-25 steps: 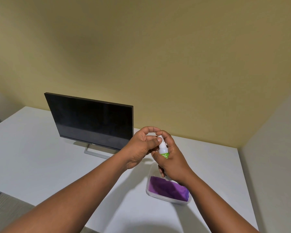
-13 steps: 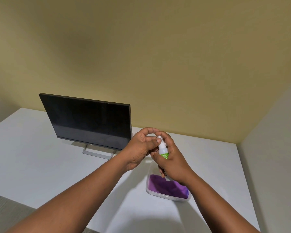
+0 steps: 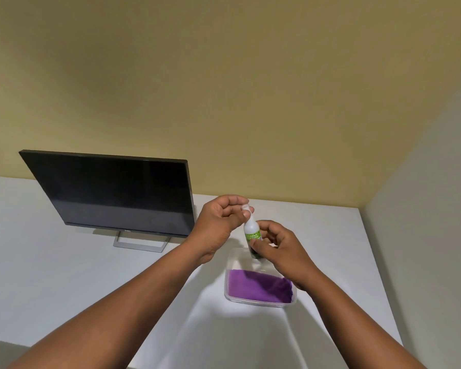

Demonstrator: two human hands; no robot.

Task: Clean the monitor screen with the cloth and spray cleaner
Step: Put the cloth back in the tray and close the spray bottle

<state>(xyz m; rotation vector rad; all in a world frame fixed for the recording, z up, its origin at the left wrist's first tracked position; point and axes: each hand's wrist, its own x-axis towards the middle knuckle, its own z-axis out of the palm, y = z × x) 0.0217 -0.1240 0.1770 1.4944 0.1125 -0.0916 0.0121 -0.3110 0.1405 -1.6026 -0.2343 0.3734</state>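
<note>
The right hand [image 3: 280, 249] grips the lower body of the small spray bottle [image 3: 251, 233], holding it nearly upright above the far end of the clear tray [image 3: 230, 288]; the left hand [image 3: 218, 222] pinches the clear cap [image 3: 246, 208] at the bottle's top (whether it has fully come free I cannot tell). The purple cloth [image 3: 260, 286] lies folded in the tray, just below and in front of the right hand; no hand touches it. The monitor [image 3: 112, 190] stands on the white surface [image 3: 51, 275] to the left of both hands, screen facing the person, so the left hand is the nearer to it. The bottle's long axis runs vertically; the nozzle must likely be turned leftward toward the screen, or down toward the cloth, before spraying.
</note>
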